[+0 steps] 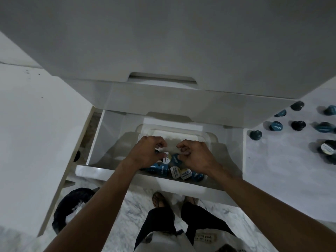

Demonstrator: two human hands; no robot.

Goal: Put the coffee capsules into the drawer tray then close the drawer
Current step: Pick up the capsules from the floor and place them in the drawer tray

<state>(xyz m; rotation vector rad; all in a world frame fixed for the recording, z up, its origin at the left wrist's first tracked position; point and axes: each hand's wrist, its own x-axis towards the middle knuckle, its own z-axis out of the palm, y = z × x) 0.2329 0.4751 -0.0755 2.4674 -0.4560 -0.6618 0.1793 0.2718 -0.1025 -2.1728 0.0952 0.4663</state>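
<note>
Approx halfway, judging by counts. Nearest: row of capsules (175,172) already in the clear tray (205,136) inside the open drawer (94,139). Just above, left hand (145,153) & right hand (196,155), both w/ fingers curled; each seems to pinch a capsule, can't tell for sure. Farther right, loose capsules (276,126) wait on the counter (272,160). Drawer not closed yet.

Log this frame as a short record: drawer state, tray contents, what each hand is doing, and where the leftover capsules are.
drawer: open
tray: clear, capsules in its near end
left hand: over tray, fingers curled; cannot tell whether it holds a capsule
right hand: over tray, fingers curled, touching a blue capsule
loose capsules: on counter at right
task stage: loading unfinished, drawer not yet closed
</note>
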